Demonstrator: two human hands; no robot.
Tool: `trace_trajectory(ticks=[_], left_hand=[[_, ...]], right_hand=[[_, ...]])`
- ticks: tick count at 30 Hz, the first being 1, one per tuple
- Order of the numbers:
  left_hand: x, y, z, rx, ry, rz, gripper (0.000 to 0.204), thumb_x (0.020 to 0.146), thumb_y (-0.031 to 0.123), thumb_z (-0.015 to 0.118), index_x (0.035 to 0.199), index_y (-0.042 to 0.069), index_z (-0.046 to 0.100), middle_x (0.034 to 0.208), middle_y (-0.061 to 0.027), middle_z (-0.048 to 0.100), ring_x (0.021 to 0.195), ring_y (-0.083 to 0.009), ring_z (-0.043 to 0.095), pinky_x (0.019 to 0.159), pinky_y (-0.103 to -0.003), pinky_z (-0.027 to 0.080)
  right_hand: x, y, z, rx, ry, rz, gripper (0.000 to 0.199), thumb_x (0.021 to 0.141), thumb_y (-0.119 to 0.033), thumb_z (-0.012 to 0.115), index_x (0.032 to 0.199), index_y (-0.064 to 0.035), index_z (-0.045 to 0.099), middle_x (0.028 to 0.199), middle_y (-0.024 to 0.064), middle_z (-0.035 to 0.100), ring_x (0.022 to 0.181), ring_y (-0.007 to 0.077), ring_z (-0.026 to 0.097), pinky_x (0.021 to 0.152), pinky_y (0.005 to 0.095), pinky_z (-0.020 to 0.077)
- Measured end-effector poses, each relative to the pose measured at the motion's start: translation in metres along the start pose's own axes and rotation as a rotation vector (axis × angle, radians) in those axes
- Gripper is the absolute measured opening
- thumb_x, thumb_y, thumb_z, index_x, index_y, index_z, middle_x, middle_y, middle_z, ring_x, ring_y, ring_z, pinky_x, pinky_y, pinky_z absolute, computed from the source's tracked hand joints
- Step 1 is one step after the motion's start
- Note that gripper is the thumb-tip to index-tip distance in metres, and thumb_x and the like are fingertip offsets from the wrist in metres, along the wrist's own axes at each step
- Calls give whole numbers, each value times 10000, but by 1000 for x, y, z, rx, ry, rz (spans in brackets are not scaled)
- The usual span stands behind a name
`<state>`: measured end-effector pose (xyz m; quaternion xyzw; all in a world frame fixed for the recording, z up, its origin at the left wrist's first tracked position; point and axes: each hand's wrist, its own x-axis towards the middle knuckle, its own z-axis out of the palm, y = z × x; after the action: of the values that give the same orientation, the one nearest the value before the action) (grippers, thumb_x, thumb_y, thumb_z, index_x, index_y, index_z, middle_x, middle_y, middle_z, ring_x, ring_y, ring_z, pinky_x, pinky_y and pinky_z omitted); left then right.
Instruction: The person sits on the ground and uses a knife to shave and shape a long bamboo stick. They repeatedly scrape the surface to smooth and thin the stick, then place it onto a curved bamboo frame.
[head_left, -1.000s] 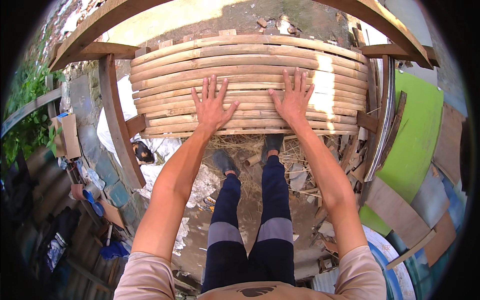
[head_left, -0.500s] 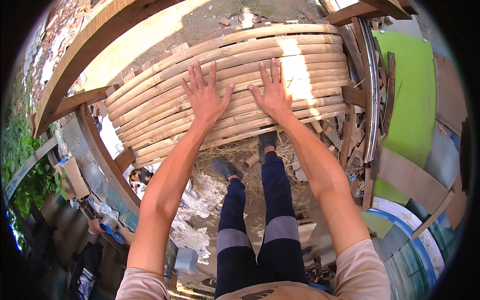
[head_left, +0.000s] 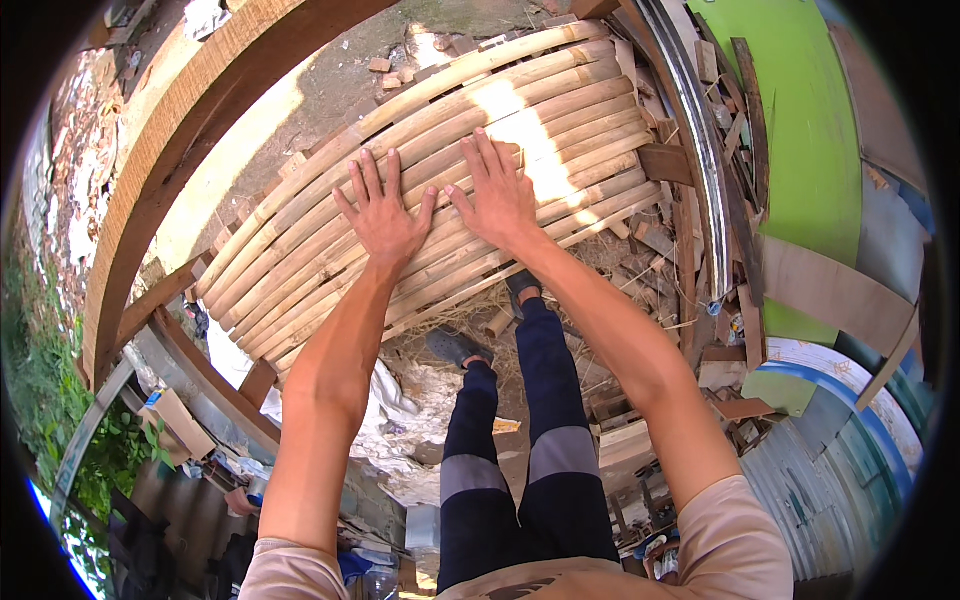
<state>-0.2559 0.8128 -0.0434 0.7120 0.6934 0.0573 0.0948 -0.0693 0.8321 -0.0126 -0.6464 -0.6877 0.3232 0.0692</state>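
Observation:
Both my hands lie palm down on a bench-like platform of pale bamboo slats laid side by side with narrow gaps. My left hand rests near the middle of the slats, fingers spread and nothing held. Just to its right, my right hand presses flat as well, its fingers stretched out and closer together, the thumb pointing at the left hand. A bright patch of sunlight falls across the slats by my right hand. The undersides of both palms are hidden.
A curved-looking wooden beam rises at the left. Wooden posts and a metal-edged strip stand at the right, beside a green panel. Scrap wood lies beneath the slats' right end. My shoes stand on straw-strewn ground.
The view has turned, so the slats now slant more and sit further left. My right hand appears closer to the left one, with its fingers less spread. Both still lie on the slats.

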Motion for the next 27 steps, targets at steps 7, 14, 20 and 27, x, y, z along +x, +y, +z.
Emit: trace_trajectory(ticks=[7,14,20,27], left_hand=[[1,2,-3,7,6,0,792,885,625,526,1518,178,366,1614,-178,199,1499,-381,117,1150,-650,-1],[7,6,-9,-42,-57,-54,727,905,570,542,1495,170,403,1610,-177,209,1497,-377,126,1158,-635,13],[78,31,-12,-119,103,81,701,955,525,485,1529,152,332,1610,-157,227,1489,-369,178,1170,-615,84],[97,55,4,-2,13,126,698,962,539,456,1523,140,343,1595,-128,284,1482,-350,218,1163,-635,91]], right_hand=[[45,25,-15,-320,179,12,728,963,-509,491,1517,-70,314,1602,153,226,1466,389,189,1129,688,95],[45,26,-19,-280,166,20,706,966,-499,488,1516,-87,329,1608,142,224,1460,405,199,1128,687,118],[45,31,-14,-269,180,-18,720,982,-529,426,1508,-46,327,1609,176,191,1464,427,167,1128,688,90],[41,25,-21,-356,127,18,682,982,-508,430,1513,-91,337,1606,149,224,1469,387,186,1138,657,108]])
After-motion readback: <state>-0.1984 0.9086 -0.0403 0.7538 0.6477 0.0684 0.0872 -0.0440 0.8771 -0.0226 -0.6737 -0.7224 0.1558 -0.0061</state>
